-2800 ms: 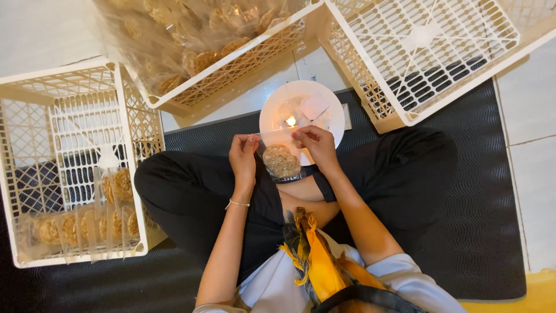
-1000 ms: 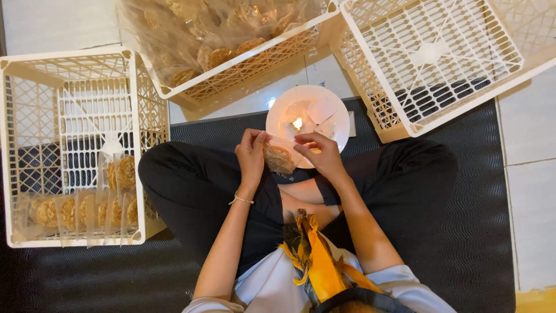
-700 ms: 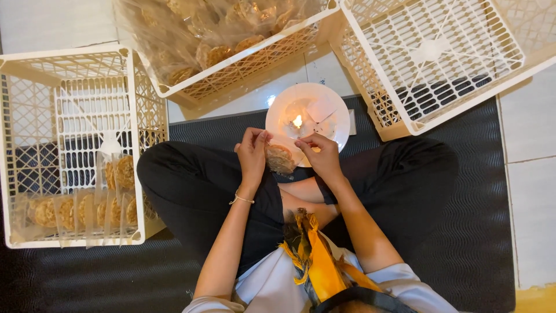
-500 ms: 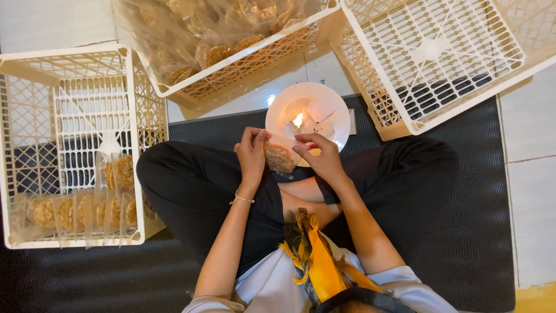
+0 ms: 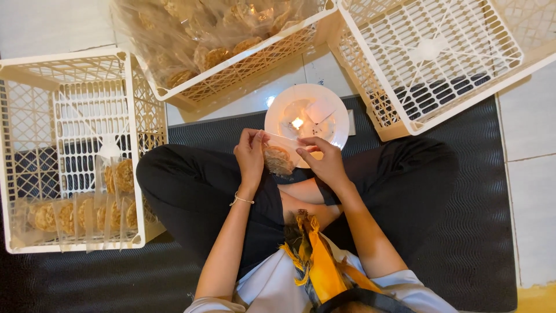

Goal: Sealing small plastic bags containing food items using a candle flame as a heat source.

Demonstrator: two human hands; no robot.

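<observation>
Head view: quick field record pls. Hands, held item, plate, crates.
left hand: grips the left edge of the snack packet
right hand: grips its right edge
snack packet: clear bag, brown snack inside, held over the lap
white plate: small flame on it
left crate: row of bagged snacks
middle crate: heaped with bags
right crate: nothing visible inside

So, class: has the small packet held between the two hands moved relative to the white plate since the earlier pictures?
No. The packet sits at the near rim of the white plate, as before, between the left hand and right hand.
</observation>
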